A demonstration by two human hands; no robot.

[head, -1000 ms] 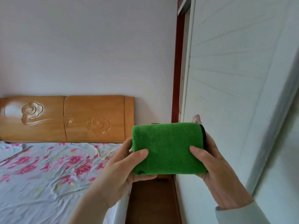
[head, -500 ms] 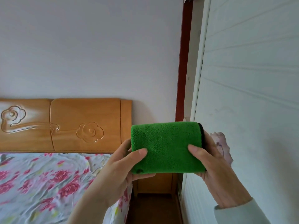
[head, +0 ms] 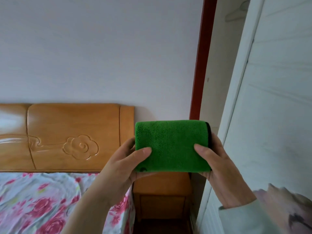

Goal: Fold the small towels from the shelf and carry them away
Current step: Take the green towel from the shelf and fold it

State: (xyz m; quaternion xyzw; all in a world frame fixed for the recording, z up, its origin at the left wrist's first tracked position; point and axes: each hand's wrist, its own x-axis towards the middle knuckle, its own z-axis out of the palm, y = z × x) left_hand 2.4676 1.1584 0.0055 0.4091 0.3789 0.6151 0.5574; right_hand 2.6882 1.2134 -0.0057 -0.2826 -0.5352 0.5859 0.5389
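A small green towel (head: 172,146), folded into a thick rectangle with a dark edge on its right side, is held up in front of me at chest height. My left hand (head: 125,162) grips its left end, thumb on the front face. My right hand (head: 217,162) grips the right end the same way, fingers behind the towel. No shelf is in view.
A bed with a flowered sheet (head: 42,200) and a carved wooden headboard (head: 67,137) lies to the left. A wooden nightstand (head: 162,196) stands below the towel. A white panelled wardrobe door (head: 270,115) rises close on the right, beside a red door frame (head: 200,65).
The view has swung to the right: the headboard and bed slid left and the nightstand came into sight. Both hands hold the folded towel as before.
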